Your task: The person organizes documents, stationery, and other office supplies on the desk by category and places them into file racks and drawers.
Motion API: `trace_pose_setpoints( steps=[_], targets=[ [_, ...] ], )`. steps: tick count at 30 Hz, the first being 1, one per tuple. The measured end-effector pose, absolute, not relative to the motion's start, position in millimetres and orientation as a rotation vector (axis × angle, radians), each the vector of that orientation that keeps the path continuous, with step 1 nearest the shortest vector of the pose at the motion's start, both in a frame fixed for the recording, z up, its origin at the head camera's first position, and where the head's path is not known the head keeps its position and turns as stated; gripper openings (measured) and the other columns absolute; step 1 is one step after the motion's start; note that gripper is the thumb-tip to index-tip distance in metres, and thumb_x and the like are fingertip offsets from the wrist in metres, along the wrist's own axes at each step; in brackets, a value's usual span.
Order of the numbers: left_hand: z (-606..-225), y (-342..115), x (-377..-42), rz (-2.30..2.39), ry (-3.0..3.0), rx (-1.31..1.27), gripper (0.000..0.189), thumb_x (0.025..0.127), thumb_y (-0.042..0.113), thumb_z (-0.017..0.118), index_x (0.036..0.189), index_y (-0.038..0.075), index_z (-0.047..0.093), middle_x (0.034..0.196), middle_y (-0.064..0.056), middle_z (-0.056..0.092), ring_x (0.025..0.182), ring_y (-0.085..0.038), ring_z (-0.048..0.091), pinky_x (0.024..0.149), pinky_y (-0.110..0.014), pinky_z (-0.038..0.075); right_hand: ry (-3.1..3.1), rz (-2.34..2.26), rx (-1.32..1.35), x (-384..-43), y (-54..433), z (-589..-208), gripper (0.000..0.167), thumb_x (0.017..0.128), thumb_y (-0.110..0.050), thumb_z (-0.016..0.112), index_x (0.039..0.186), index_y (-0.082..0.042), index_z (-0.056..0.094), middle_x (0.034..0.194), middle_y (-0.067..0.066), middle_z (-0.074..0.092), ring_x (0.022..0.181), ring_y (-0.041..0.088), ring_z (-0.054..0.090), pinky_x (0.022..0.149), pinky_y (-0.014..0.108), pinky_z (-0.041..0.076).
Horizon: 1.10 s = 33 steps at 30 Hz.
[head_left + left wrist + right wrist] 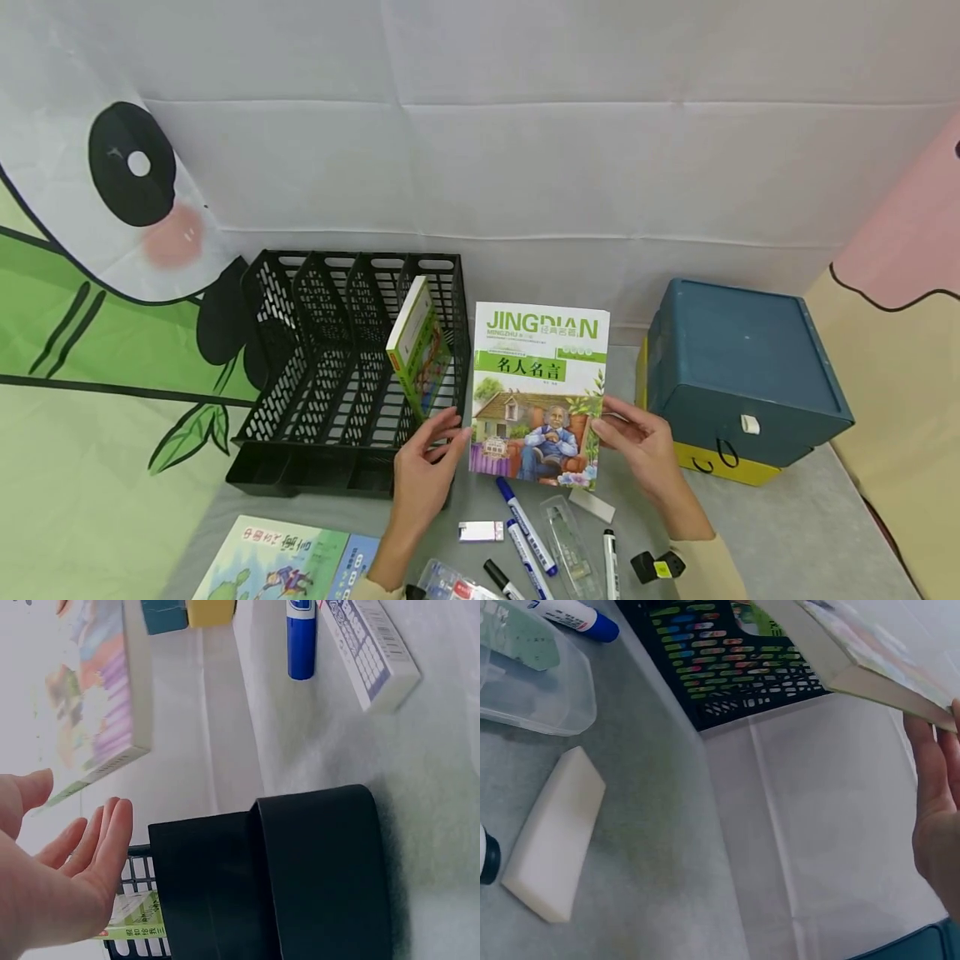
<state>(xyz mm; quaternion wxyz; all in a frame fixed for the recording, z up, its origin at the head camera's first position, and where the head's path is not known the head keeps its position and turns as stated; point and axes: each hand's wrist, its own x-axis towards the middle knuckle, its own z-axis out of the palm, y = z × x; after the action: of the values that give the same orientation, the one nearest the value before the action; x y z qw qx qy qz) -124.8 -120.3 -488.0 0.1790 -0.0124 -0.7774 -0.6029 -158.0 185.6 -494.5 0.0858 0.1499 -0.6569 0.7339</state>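
Observation:
A book (537,400) with a white and green cover and a picture of a seated person is held upright in the head view. At its right edge my right hand (647,446) pinches it, thumb in front and fingers behind. My left hand (427,475) is beside the book's left edge, fingers spread from the thumb; whether the thumb touches the book I cannot tell. In the left wrist view, nothing is between that hand's (67,877) thumb and fingers. Another green and white book (420,350) leans in the right compartment of the black file rack (330,462).
Markers (527,527), an eraser box (481,532), a white block (592,505) and a clear plastic case (572,550) lie in front. A picture book (277,562) lies at front left. A blue and yellow storage box (750,350) stands at right.

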Motion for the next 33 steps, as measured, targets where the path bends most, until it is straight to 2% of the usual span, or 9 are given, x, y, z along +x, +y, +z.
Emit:
trace_pose_setpoints(
  steps=[3,6,12,16,22,27,33],
  targets=[
    [-487.2,-118.6,-125.4,-1.733,-2.189,-0.055,0.040,0.093,0.018,0.078,0.131,0.007,0.069,0.119,-0.008,0.073,0.104,-0.019,0.071,0.087,-0.038,0.059,-1.954,2.166,0.486,-155.2,186.9,-490.5,0.053,0.091,0.018,0.063,0.126,-0.020,0.073,0.110,-0.009,0.073,0.095,0.004,0.072,0.072,0.024,0.060],
    [-484.9,-117.4,-125.2,-1.797,-2.168,-0.090,0.039,0.095,0.017,0.076,0.132,0.007,0.068,0.122,-0.006,0.072,0.106,-0.018,0.070,0.088,-0.034,0.059,-1.935,2.160,0.538,-152.2,186.9,-487.9,0.059,0.090,0.021,0.062,0.123,-0.025,0.073,0.110,-0.009,0.073,0.094,0.003,0.071,0.072,0.023,0.060],
    [-477.6,-114.2,-119.1,-1.927,-2.075,-0.089,0.033,0.095,0.009,0.074,0.127,0.001,0.069,0.116,-0.014,0.071,0.102,-0.016,0.069,0.084,-0.026,0.058,-1.824,2.200,0.729,-149.6,184.9,-487.5,0.055,0.088,0.024,0.061,0.125,-0.015,0.073,0.110,-0.007,0.074,0.096,0.004,0.071,0.074,0.022,0.059],
    [-473.7,-113.5,-116.0,-1.943,-2.063,-0.037,0.032,0.094,0.006,0.076,0.124,-0.003,0.070,0.110,-0.016,0.072,0.098,-0.014,0.069,0.081,-0.025,0.059,-1.807,2.189,0.796,-150.4,184.4,-489.4,0.051,0.088,0.024,0.061,0.126,-0.008,0.072,0.113,-0.005,0.074,0.097,0.005,0.071,0.075,0.023,0.059],
    [-471.8,-115.2,-114.4,-1.941,-2.104,-0.010,0.031,0.092,0.008,0.078,0.120,-0.002,0.070,0.106,-0.015,0.072,0.095,-0.014,0.069,0.079,-0.025,0.059,-1.854,2.156,0.748,-151.1,183.1,-490.7,0.049,0.087,0.024,0.061,0.126,-0.006,0.072,0.115,-0.006,0.074,0.099,0.005,0.071,0.075,0.023,0.059],
    [-471.4,-117.6,-113.6,-1.938,-2.133,-0.054,0.029,0.093,0.010,0.078,0.118,-0.001,0.069,0.105,-0.013,0.071,0.093,-0.016,0.069,0.078,-0.026,0.059,-1.907,2.124,0.679,-152.2,181.7,-491.5,0.042,0.088,0.022,0.063,0.125,0.002,0.071,0.115,-0.007,0.074,0.099,0.005,0.071,0.079,0.022,0.058],
    [-472.5,-120.4,-111.9,-1.946,-2.110,-0.155,0.019,0.093,0.005,0.076,0.111,0.001,0.069,0.101,-0.013,0.070,0.089,-0.017,0.069,0.073,-0.028,0.060,-2.017,2.049,0.587,-154.2,178.5,-490.6,0.037,0.089,0.018,0.066,0.125,0.013,0.066,0.114,-0.010,0.073,0.099,0.005,0.070,0.081,0.021,0.058]
  ],
)
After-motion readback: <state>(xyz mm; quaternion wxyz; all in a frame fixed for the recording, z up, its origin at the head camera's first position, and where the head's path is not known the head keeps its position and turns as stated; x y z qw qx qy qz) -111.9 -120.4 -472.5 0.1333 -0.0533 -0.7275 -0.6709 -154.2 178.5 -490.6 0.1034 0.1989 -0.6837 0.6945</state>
